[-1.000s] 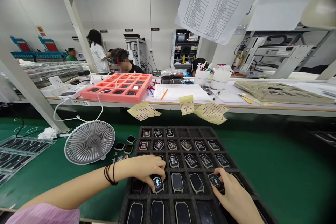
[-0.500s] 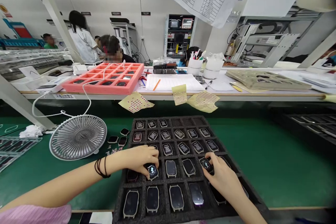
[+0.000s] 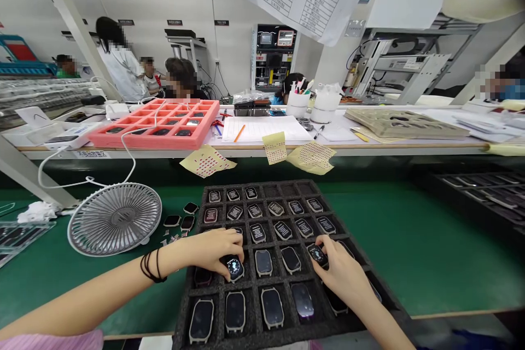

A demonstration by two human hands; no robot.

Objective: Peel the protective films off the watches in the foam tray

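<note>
A black foam tray [image 3: 287, 279] holds several square watch faces in its compartments. My left hand [image 3: 225, 251] grips the edges of a lit watch [image 3: 234, 268] in the fourth row, second compartment from the left. Toward the right of the same row, my right hand [image 3: 333, 262] has its thumb and fingers on another lit watch [image 3: 317, 255]. Between the hands lie two dark watches [image 3: 263, 262]. Watches in the upper rows show lines of text on their screens. The front row holds larger dark watches [image 3: 272, 307].
A grey fan [image 3: 117, 219] and several loose watches [image 3: 187, 222] lie left of the tray. The shelf beyond bears a pink foam tray [image 3: 164, 139] and papers. Another dark tray [image 3: 488, 191] is at right. People are in the background.
The whole view has shifted slightly, so most things appear further left. Both hands keep the same places on the two watches.
</note>
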